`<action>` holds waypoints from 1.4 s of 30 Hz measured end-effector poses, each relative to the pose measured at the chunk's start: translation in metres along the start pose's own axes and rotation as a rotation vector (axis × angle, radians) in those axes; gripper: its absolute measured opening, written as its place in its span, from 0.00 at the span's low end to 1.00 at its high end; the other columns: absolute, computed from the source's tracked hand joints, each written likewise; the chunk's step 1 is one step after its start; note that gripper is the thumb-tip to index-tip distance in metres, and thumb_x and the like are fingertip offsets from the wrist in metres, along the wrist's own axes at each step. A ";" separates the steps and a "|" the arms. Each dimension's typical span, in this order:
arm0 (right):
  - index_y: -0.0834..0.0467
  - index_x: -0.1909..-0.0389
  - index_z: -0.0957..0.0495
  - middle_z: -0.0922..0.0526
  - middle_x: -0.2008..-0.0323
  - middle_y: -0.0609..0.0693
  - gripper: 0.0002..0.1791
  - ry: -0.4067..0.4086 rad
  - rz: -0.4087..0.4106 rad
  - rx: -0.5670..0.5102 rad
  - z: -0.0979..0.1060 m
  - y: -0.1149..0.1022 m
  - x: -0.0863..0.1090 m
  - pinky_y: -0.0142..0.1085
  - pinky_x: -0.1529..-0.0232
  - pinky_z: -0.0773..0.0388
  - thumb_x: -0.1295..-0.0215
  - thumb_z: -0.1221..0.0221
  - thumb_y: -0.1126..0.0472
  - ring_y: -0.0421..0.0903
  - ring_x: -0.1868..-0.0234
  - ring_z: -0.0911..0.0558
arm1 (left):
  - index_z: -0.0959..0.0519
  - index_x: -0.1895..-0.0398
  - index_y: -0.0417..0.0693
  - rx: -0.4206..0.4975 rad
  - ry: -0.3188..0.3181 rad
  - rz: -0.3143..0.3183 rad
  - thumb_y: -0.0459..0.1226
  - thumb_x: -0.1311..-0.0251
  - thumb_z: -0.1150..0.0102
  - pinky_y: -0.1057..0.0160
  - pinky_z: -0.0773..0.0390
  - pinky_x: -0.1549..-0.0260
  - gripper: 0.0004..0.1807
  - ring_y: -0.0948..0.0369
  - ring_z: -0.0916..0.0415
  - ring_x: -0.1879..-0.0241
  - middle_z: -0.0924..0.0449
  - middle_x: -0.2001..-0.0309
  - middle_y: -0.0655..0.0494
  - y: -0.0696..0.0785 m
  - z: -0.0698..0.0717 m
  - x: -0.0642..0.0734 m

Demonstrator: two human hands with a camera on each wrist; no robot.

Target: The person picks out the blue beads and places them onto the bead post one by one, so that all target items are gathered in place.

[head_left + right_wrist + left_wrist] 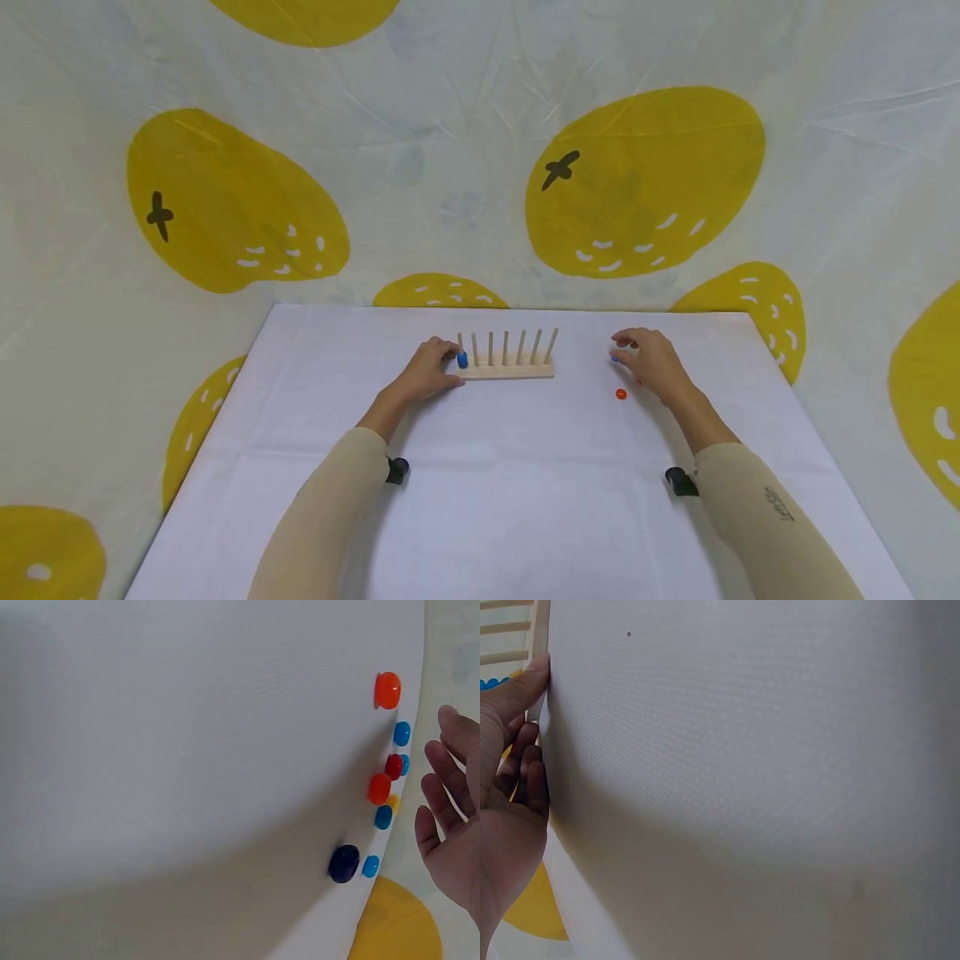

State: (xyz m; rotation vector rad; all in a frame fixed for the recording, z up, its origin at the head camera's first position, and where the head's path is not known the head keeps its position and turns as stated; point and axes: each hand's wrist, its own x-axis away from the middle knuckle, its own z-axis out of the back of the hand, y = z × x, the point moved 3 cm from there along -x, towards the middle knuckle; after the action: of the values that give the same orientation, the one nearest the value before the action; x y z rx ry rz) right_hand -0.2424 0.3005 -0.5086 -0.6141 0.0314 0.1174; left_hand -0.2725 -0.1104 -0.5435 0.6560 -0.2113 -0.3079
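Observation:
A wooden peg rack (pixel 506 372) with a row of thin upright pegs stands near the back middle of the table. Blue beads (pixel 462 360) are stacked on its leftmost peg. My left hand (pixel 429 371) grips the rack's left end, thumb (pixel 534 679) at the front edge of the base and the other fingers behind it. Over on the right, my right hand (pixel 651 362) hovers above loose beads, its fingers apart with nothing between them. A blue bead (pixel 615 359) shows by its fingertips, and an orange bead (pixel 621 394) lies in front.
In the right wrist view, more loose beads lie on the white tablecloth (pixel 187 750): a dark blue bead (pixel 344 863), a red bead (pixel 394 766), a yellow bead (pixel 394 802) and several light blue ones. A patterned curtain (pixel 450 167) hangs behind the table's far edge.

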 end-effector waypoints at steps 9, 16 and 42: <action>0.67 0.44 0.18 0.15 0.51 0.65 0.21 -0.036 -0.015 0.074 -0.010 0.015 -0.004 0.54 0.44 0.24 0.33 0.33 0.61 0.62 0.48 0.23 | 0.22 0.37 0.43 0.012 0.000 0.005 0.40 0.44 0.22 0.54 0.26 0.33 0.32 0.54 0.28 0.43 0.25 0.44 0.49 0.001 0.000 0.000; 0.65 0.47 0.15 0.17 0.50 0.69 0.18 -0.036 -0.012 0.122 -0.014 0.016 -0.004 0.58 0.45 0.24 0.33 0.32 0.61 0.64 0.50 0.26 | 0.22 0.37 0.45 0.015 0.009 0.012 0.40 0.44 0.22 0.54 0.26 0.33 0.32 0.54 0.28 0.42 0.24 0.44 0.50 0.001 0.000 0.001; 0.65 0.50 0.14 0.14 0.52 0.65 0.14 -0.017 0.015 0.132 -0.008 0.005 -0.005 0.57 0.47 0.26 0.33 0.35 0.62 0.62 0.51 0.25 | 0.22 0.38 0.44 0.006 0.015 -0.026 0.40 0.45 0.22 0.53 0.28 0.32 0.31 0.52 0.29 0.40 0.25 0.44 0.48 -0.002 0.000 0.001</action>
State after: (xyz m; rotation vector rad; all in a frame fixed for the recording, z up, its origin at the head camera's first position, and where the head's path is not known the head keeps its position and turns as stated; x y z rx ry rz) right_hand -0.2474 0.2992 -0.5177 -0.4806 0.0276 0.1342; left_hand -0.2722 -0.1123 -0.5453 0.6674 -0.1897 -0.3277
